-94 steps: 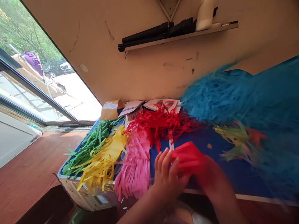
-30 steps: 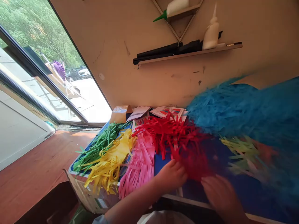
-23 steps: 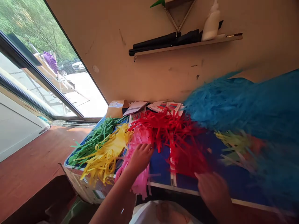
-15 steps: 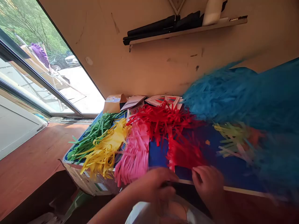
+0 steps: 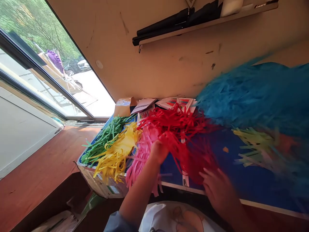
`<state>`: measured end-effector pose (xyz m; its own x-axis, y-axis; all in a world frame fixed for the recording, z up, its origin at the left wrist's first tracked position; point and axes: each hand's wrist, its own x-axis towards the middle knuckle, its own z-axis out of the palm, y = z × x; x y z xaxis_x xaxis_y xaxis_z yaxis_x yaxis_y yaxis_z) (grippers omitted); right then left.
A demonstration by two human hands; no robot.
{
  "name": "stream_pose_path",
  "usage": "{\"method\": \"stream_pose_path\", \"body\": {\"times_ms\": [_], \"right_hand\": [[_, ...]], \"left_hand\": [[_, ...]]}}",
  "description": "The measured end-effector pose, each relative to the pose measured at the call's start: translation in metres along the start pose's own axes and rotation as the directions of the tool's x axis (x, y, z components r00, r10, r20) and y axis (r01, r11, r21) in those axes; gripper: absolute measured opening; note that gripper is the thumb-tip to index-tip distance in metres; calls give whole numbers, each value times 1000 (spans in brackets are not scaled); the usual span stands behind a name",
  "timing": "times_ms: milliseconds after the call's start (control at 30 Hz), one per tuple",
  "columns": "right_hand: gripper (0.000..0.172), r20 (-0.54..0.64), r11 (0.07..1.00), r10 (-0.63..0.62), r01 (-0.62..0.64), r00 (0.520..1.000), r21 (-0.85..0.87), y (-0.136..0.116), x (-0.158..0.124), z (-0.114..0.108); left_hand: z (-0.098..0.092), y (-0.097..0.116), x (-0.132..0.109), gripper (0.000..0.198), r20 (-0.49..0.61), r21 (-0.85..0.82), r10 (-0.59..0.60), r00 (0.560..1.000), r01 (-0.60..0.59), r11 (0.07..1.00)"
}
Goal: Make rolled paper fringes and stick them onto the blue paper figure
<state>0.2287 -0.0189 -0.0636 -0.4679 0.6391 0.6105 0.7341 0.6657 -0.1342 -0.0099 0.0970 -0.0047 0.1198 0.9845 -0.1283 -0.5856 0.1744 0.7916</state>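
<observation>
My left hand (image 5: 158, 150) is closed on the end of a red fringed paper strip (image 5: 193, 156) and holds it just above the blue board (image 5: 253, 183). My right hand (image 5: 217, 190), blurred, lies with fingers spread on the lower edge of the same red fringe near the board's front edge. A heap of red paper fringe (image 5: 176, 122) lies behind my left hand. Pink fringe (image 5: 141, 158), yellow fringe (image 5: 118, 151) and green fringe (image 5: 105, 137) lie in piles to the left.
A big blue fringed shape (image 5: 256, 96) fills the right side, with mixed coloured fringe (image 5: 256, 145) under it. Printed papers (image 5: 176, 103) and a small cardboard box (image 5: 124, 106) lie by the wall. A shelf (image 5: 205, 22) hangs above. Window and wooden floor (image 5: 36, 174) lie left.
My left hand has risen from the board's front edge to the red fringe and closed on it. My right hand stays at the lower edge of the red strip. The camera shifted slightly.
</observation>
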Motion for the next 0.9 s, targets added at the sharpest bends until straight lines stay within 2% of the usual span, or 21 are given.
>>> {"method": "stream_pose_path", "body": {"times_ms": [33, 100, 167, 200, 233, 267, 300, 333, 367, 433, 500, 567, 633, 667, 733, 800, 900], "right_hand": [[13, -15, 1000, -2, 2, 1000, 2, 0, -1, 2], [14, -46, 998, 60, -60, 997, 16, -4, 0, 5], [16, -68, 983, 181, -180, 981, 32, -10, 3, 5], [16, -74, 974, 225, -223, 972, 37, -13, 4, 6], [17, -76, 968, 251, -249, 965, 37, -16, 5, 6], [17, -75, 963, 268, -266, 961, 31, -18, 6, 6], [18, -74, 960, 280, -279, 957, 22, -19, 6, 7], [18, -74, 957, 289, -289, 955, 12, -19, 6, 7], [18, -76, 955, 297, -298, 952, 3, -19, 5, 7], [16, -86, 949, 313, -315, 946, -9, -18, 3, 5], [9, -90, 956, 290, -293, 953, -20, -17, 5, -2], [17, -66, 973, 229, -227, 971, 30, -18, 12, -10], [35, 33, 957, 212, -214, 977, 194, -20, 24, -15], [42, 111, 925, 227, -250, 968, 285, -21, 30, -15], [49, 281, 860, 263, -356, 923, 365, -24, 42, -9], [52, 379, 873, 288, -403, 880, 274, -22, 46, 2], [56, 341, 917, 383, -398, 858, -27, -10, 33, 17]], "left_hand": [[-9, 18, 2, 29, -52, 61, 111, 992, -108, 992], [-19, 45, -5, 34, -113, 191, 343, 933, -318, 928], [-17, 51, -23, 43, -44, 408, 567, 822, -504, 761], [-11, 45, -35, 48, 15, 460, 579, 815, -520, 720], [-2, 33, -47, 50, 143, 546, 530, 836, -514, 662], [7, 17, -57, 51, 423, 747, 333, 843, -532, 398], [17, -2, -66, 53, 590, 787, 127, 797, -603, 127], [26, -21, -72, 51, 665, 740, -56, 745, -667, -88], [33, -39, -75, 48, 674, 669, -196, 712, -702, -244], [39, -67, -74, 41, 629, 577, -305, 715, -692, -434], [37, -80, -69, 37, 612, 520, -319, 724, -672, -528], [30, -82, -66, 37, 630, 484, -317, 709, -678, -554], [24, -80, -66, 38, 647, 477, -311, 696, -688, -547], [21, -79, -67, 39, 647, 486, -305, 699, -686, -541], [18, -80, -70, 40, 629, 521, -290, 721, -668, -531], [17, -82, -71, 41, 611, 547, -283, 740, -652, -524], [18, -84, -72, 43, 610, 537, -278, 742, -645, -543]]}}
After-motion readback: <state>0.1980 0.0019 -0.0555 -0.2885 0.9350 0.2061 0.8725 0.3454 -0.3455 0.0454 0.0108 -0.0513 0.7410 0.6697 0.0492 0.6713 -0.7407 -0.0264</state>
